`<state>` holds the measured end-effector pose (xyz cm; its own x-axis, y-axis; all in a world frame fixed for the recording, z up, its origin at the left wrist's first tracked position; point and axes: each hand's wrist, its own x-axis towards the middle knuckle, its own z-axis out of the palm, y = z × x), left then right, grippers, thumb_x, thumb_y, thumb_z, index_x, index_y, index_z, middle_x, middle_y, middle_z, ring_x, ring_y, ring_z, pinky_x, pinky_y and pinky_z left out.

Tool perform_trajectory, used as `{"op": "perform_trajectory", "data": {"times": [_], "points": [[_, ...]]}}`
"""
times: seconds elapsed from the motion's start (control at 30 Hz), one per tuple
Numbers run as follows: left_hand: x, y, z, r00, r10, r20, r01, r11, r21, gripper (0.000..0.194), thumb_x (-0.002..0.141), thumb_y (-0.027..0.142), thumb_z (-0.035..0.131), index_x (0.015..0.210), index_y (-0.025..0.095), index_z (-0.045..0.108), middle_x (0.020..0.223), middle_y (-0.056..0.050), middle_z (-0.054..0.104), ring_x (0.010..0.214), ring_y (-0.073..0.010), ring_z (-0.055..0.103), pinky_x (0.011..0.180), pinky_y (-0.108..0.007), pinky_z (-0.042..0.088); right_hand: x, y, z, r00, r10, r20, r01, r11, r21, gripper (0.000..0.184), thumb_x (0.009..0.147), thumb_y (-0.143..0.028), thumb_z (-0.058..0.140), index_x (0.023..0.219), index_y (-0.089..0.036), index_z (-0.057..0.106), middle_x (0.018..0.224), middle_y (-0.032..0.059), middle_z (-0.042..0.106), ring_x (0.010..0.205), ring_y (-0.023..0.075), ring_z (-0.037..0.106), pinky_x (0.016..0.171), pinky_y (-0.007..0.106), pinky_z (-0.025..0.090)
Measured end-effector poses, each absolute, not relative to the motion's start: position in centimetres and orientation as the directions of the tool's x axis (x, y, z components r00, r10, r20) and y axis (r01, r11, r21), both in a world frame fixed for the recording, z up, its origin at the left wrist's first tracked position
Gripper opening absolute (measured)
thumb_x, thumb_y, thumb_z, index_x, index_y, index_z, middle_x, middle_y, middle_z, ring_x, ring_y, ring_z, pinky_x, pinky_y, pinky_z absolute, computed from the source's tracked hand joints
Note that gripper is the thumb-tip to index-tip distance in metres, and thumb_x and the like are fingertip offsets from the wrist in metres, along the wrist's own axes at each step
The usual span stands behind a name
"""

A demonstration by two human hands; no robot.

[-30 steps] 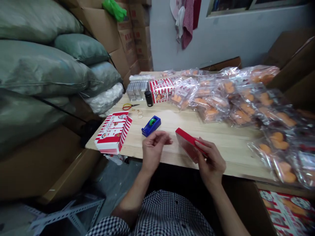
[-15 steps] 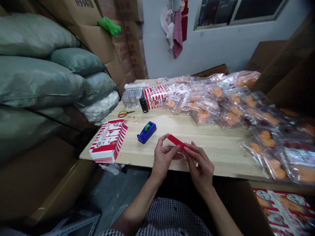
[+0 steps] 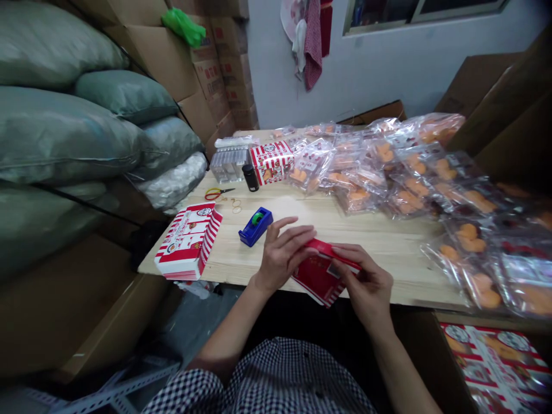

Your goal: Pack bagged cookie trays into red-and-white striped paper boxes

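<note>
Between my hands, over the front edge of the wooden table, is a red printed cardboard box (image 3: 317,277) with a striped lower end. It is tilted, its dark red printed side facing me. My right hand (image 3: 368,282) grips its right side, thumb on the near face and fingers along the top. At the left, my left hand (image 3: 280,256) has its fingers bent over the top edge, and its grip covers that corner. A blue tape dispenser (image 3: 255,227) with a green roll stands just beyond my left hand. Further left lies a stack of flat red-and-white printed cartons (image 3: 187,241).
Scissors (image 3: 218,194) and rubber bands (image 3: 236,206) lie behind the dispenser. A black bottle (image 3: 250,178), a striped box (image 3: 272,163) and clear plastic cases (image 3: 230,165) stand at the back. Bagged orange items (image 3: 407,198) cover the right side. Large sacks (image 3: 64,135) are piled left.
The red piece was seen as a narrow strip; now its broad printed side faces me. My left fingers have moved up over its top edge, and my right hand has shifted slightly right.
</note>
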<state>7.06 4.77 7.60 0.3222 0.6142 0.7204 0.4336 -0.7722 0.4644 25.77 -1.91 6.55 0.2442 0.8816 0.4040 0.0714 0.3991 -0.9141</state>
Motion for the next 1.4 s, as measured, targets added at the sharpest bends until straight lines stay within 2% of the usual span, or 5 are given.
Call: {"op": "perform_trajectory", "data": {"times": [0.3, 0.83, 1.1, 1.23, 1.4], "points": [[4.7, 3.2, 3.1, 0.467, 0.883, -0.040, 0.269, -0.099, 0.958, 0.050, 0.086, 0.043, 0.069, 0.128, 0.016, 0.067, 0.101, -0.007, 0.077, 0.086, -0.0211, 0.069, 0.077, -0.029, 0.053, 28.8, -0.2, 0.9, 0.579, 0.808, -0.106, -0.429, 0.192, -0.883, 0.037, 0.070, -0.037, 0.087, 0.099, -0.019, 0.073, 0.095, 0.0022, 0.076, 0.078, 0.0149, 0.070, 0.078, 0.031, 0.058], [2.7, 13.8, -4.9, 0.413, 0.911, -0.009, 0.774, -0.345, 0.531, 0.052, 0.095, 0.049, 0.042, 0.118, 0.013, 0.070, 0.116, -0.015, 0.071, 0.110, -0.0296, 0.063, 0.099, -0.038, 0.045, 42.9, -0.3, -1.6, 0.635, 0.746, 0.199, 0.354, -0.052, -0.934, 0.045, 0.076, -0.048, 0.069, 0.111, -0.020, 0.070, 0.119, 0.0129, 0.069, 0.119, 0.0318, 0.060, 0.108, 0.054, 0.042], [1.4, 11.8, -6.3, 0.369, 0.891, 0.266, 0.796, -0.450, 0.405, 0.058, 0.095, 0.053, 0.038, 0.130, 0.013, 0.060, 0.128, -0.017, 0.063, 0.116, -0.0330, 0.059, 0.102, -0.047, 0.045, 57.3, -3.2, -1.3, 0.888, 0.414, 0.198, 0.447, -0.683, -0.578, 0.109, 0.067, -0.066, 0.070, 0.154, -0.016, 0.028, 0.162, 0.0246, 0.010, 0.149, 0.0494, 0.007, 0.112, 0.070, 0.016], [1.5, 11.5, -5.3, 0.371, 0.871, 0.323, 0.757, -0.485, 0.439, 0.050, 0.096, 0.050, 0.042, 0.128, 0.017, 0.061, 0.126, -0.014, 0.065, 0.116, -0.0304, 0.061, 0.104, -0.044, 0.046, 60.7, -2.8, -1.8, 0.873, 0.486, 0.046, 0.446, -0.757, -0.477, 0.112, 0.061, -0.063, 0.078, 0.152, -0.016, 0.032, 0.159, 0.0276, 0.023, 0.146, 0.0515, 0.017, 0.111, 0.069, 0.020], [2.9, 10.4, -3.4, 0.379, 0.860, 0.343, 0.689, -0.509, 0.515, 0.043, 0.096, 0.047, 0.044, 0.123, 0.019, 0.064, 0.125, -0.012, 0.066, 0.114, -0.0276, 0.063, 0.104, -0.041, 0.047, 61.6, -2.9, -0.3, 0.829, 0.527, 0.188, 0.522, -0.607, -0.600, 0.053, 0.074, -0.042, 0.070, 0.118, -0.015, 0.064, 0.113, 0.0212, 0.066, 0.117, 0.0393, 0.057, 0.099, 0.051, 0.043]]}}
